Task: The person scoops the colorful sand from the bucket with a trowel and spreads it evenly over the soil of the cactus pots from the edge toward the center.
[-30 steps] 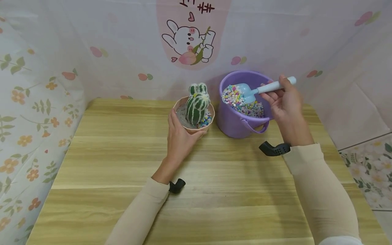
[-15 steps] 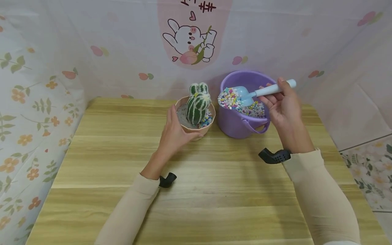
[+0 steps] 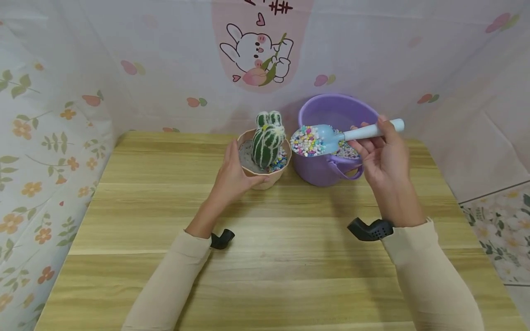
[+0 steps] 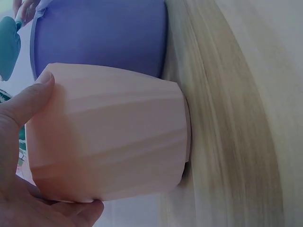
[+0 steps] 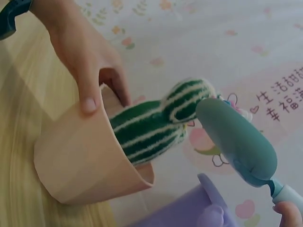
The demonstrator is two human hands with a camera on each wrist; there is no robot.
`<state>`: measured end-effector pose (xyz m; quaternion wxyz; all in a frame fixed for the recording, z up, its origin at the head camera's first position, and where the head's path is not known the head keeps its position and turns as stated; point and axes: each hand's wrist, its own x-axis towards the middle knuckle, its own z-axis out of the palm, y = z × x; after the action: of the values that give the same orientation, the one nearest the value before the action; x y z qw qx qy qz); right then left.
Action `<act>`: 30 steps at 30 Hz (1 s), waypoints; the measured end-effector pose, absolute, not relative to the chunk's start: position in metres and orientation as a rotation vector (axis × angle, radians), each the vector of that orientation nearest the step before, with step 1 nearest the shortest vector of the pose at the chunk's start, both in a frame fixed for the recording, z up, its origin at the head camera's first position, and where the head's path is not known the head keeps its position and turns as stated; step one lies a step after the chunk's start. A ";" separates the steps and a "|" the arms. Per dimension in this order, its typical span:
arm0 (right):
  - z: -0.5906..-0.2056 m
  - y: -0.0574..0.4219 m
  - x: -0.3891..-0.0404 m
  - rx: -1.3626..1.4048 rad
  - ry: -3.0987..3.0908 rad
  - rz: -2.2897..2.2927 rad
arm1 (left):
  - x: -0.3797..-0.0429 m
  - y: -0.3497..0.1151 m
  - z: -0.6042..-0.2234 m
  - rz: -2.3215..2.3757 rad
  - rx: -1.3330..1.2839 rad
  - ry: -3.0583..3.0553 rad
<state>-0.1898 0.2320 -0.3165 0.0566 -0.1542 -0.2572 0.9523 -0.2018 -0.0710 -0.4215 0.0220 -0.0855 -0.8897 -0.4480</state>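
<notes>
My left hand (image 3: 233, 178) grips the near left side of a peach-coloured flower pot (image 4: 113, 132), thumb and fingers spread around its wall. In the pot stands a green cactus (image 3: 266, 146) with white fuzzy ribs, in grey soil with a patch of coloured pebbles (image 3: 278, 162) on its right. My right hand (image 3: 385, 154) holds a light blue shovel (image 5: 239, 142) by its handle. The blade carries a heap of multicoloured pebbles (image 3: 307, 140) and hangs over the left rim of a purple bucket (image 3: 316, 170), close to the pot. More pebbles lie inside the bucket.
The wooden table (image 3: 269, 276) reaches back to a white printed cloth (image 3: 165, 59) with a rabbit drawing. The bucket's handle (image 3: 345, 171) hangs at its front right. A flowered cloth (image 3: 45, 193) covers the left side.
My right hand has brought the loaded shovel left and toward me, from inside the bucket's opening to over its left rim. My left wrist has swung left, still holding the pot.
</notes>
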 end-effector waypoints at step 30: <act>-0.336 0.201 -0.165 -0.493 -0.779 2.716 | -0.182 -0.048 -0.429 -1.296 -0.071 -2.550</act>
<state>-0.1648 0.2009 -0.3360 0.1364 -0.1704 -0.2691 0.9380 -0.1821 -0.0475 -0.4288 0.1396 -0.0246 -0.8825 -0.4485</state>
